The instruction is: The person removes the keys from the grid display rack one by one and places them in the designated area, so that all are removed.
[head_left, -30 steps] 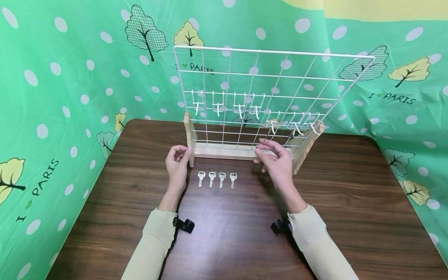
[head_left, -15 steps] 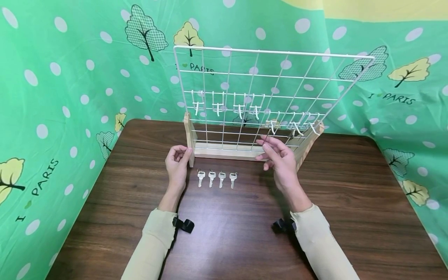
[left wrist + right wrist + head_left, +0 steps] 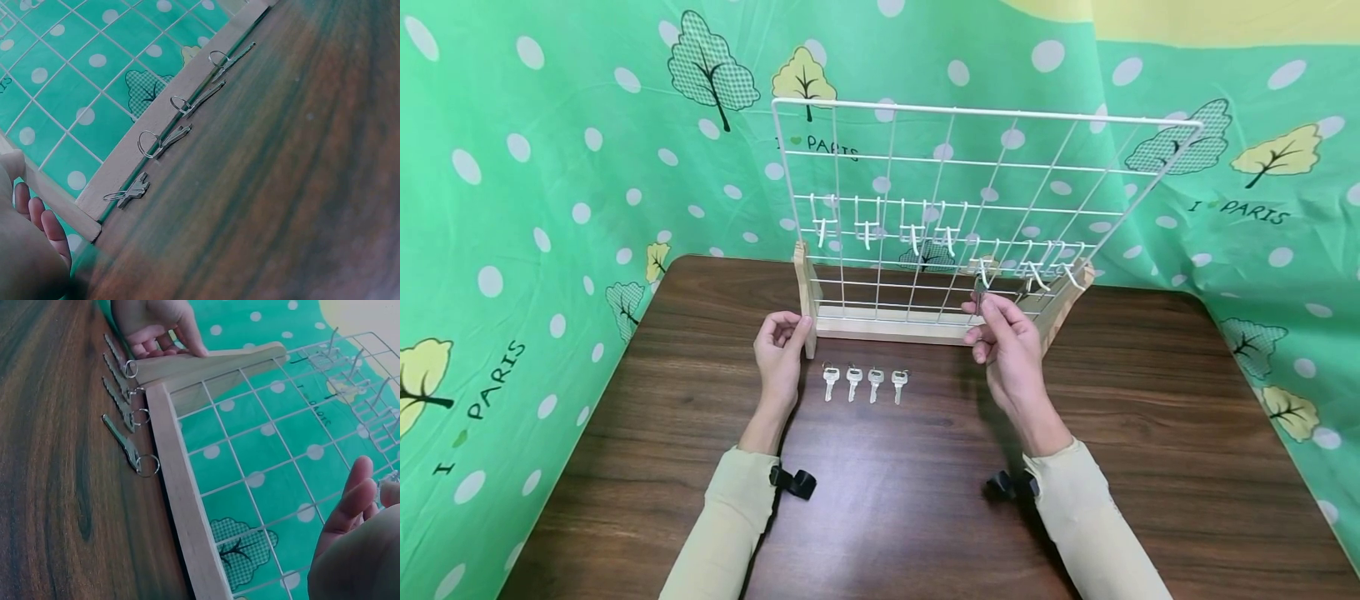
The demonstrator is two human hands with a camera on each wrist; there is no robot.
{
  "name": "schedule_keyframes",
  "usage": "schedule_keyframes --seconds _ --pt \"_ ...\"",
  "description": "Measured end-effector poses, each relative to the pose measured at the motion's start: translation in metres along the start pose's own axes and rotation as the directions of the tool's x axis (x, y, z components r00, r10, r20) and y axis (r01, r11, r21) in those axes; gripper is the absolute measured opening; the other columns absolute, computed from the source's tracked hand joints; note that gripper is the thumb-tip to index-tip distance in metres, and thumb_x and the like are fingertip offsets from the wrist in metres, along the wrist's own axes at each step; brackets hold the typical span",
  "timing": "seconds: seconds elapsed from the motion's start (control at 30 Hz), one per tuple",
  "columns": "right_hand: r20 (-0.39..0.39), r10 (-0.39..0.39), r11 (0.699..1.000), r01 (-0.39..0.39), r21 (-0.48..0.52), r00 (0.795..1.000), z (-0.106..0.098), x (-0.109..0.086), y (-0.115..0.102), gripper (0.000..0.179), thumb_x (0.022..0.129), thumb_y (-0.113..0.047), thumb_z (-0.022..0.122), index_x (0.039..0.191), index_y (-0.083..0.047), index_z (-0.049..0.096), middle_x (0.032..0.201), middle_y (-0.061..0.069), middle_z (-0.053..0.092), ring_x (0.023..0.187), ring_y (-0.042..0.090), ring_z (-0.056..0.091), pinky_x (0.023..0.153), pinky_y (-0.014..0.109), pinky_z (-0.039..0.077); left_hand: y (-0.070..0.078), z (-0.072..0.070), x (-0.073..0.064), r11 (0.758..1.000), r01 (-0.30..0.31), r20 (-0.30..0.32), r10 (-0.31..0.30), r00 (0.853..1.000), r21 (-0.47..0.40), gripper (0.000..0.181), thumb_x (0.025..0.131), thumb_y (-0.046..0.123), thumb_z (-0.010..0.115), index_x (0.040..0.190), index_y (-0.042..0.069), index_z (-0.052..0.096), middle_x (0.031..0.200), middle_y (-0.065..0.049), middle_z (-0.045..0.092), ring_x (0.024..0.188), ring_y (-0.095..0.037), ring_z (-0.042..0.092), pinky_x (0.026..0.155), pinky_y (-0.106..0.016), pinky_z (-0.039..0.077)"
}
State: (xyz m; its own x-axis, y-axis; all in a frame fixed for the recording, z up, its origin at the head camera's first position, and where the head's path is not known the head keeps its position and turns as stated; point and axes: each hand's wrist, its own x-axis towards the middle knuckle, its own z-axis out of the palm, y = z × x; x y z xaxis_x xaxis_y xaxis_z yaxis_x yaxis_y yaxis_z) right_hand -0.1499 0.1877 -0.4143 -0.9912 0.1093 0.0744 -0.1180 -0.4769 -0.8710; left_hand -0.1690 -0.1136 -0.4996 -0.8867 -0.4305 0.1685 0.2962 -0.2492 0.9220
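Note:
My left hand (image 3: 779, 346) grips the left wooden leg (image 3: 806, 292) of a white wire grid rack (image 3: 917, 158). My right hand (image 3: 1013, 350) pinches a key (image 3: 980, 286) just beneath a white hook (image 3: 982, 270) low on the grid. In the right wrist view my fingers mostly cover that key, and whether its ring sits on the hook I cannot tell. Several silver keys (image 3: 876, 383), each with a small ring, lie in a row on the table before the rack's wooden base bar (image 3: 887, 331).
More white hooks (image 3: 913, 237) hang in a higher row to the left. To the right, two further hooks (image 3: 1036, 273) sit near the right wooden leg (image 3: 1060, 312), with something dark hanging there. A green patterned curtain (image 3: 587, 167) stands behind the brown table (image 3: 1150, 417).
My right hand has shifted slightly right and up, and the key in it now hangs upright below the hook. The left hand and the row of keys have stayed put.

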Motion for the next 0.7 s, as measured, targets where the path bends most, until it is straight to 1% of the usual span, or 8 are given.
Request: schedule_keyframes --seconds 0.13,0.23,0.33,0.4,0.57,0.7 --pt "-0.022 -0.012 1.0 0.012 0.014 1.0 0.001 -0.001 0.0 0.014 0.111 -0.011 0.069 0.098 -0.011 0.076 0.094 0.003 0.081 0.055 0.008 0.066 0.043 0.013 0.039 -0.001 0.0 0.0 1.0 0.003 0.0 -0.003 1.0 0.004 0.019 0.096 -0.005 0.078 0.095 0.012 0.068 0.091 0.003 0.067 0.083 -0.007 0.061 0.079 -0.02 0.05" --pt "-0.029 -0.019 1.0 0.019 0.013 0.999 0.001 -0.001 -0.001 0.009 0.107 -0.012 0.075 0.099 -0.009 0.076 0.092 0.003 0.081 0.053 0.008 0.064 0.042 0.012 0.037 -0.001 0.0 0.0 1.0 0.001 -0.003 -0.001 1.0 0.006 0.02 0.096 -0.006 0.077 0.095 0.012 0.068 0.091 0.003 0.067 0.083 -0.007 0.061 0.079 -0.02 0.051" --pt "-0.034 -0.025 0.999 0.026 0.018 0.999 0.002 -0.002 -0.003 0.007 0.105 -0.009 0.077 0.099 -0.006 0.077 0.091 0.004 0.08 0.052 0.007 0.062 0.042 0.012 0.035 -0.001 0.0 0.0 1.0 -0.002 -0.006 0.002 1.0 0.008 0.02 0.096 -0.006 0.077 0.095 0.012 0.068 0.091 0.004 0.067 0.083 -0.007 0.061 0.08 -0.02 0.051" --pt "-0.037 -0.026 0.999 0.027 0.019 0.999 0.003 -0.002 -0.005 0.008 0.106 -0.005 0.075 0.098 -0.007 0.077 0.09 0.005 0.079 0.051 0.007 0.06 0.042 0.012 0.035 -0.001 -0.001 0.001 1.0 -0.003 -0.005 0.003 1.0 0.01 0.02 0.096 -0.005 0.077 0.095 0.012 0.068 0.091 0.004 0.067 0.083 -0.007 0.061 0.08 -0.02 0.05" --pt "-0.032 -0.016 1.0 0.016 0.0 0.999 0.006 -0.003 -0.01 0.03 0.109 0.007 0.06 0.094 -0.013 0.078 0.088 0.004 0.078 0.051 0.005 0.056 0.042 0.012 0.034 -0.001 -0.001 0.0 1.0 0.0 -0.005 0.0 1.0 0.013 0.02 0.096 -0.005 0.077 0.095 0.013 0.068 0.091 0.004 0.067 0.083 -0.007 0.061 0.079 -0.019 0.05" --pt "-0.026 -0.008 1.0 0.008 -0.013 1.0 0.006 -0.004 -0.012 0.031 0.107 0.009 0.06 0.095 -0.014 0.077 0.086 0.001 0.077 0.052 0.004 0.055 0.043 0.012 0.034 0.0 0.0 -0.001 1.0 0.003 -0.004 -0.003 1.0 0.013 0.019 0.096 -0.005 0.077 0.095 0.012 0.068 0.091 0.004 0.067 0.082 -0.007 0.06 0.079 -0.019 0.05"
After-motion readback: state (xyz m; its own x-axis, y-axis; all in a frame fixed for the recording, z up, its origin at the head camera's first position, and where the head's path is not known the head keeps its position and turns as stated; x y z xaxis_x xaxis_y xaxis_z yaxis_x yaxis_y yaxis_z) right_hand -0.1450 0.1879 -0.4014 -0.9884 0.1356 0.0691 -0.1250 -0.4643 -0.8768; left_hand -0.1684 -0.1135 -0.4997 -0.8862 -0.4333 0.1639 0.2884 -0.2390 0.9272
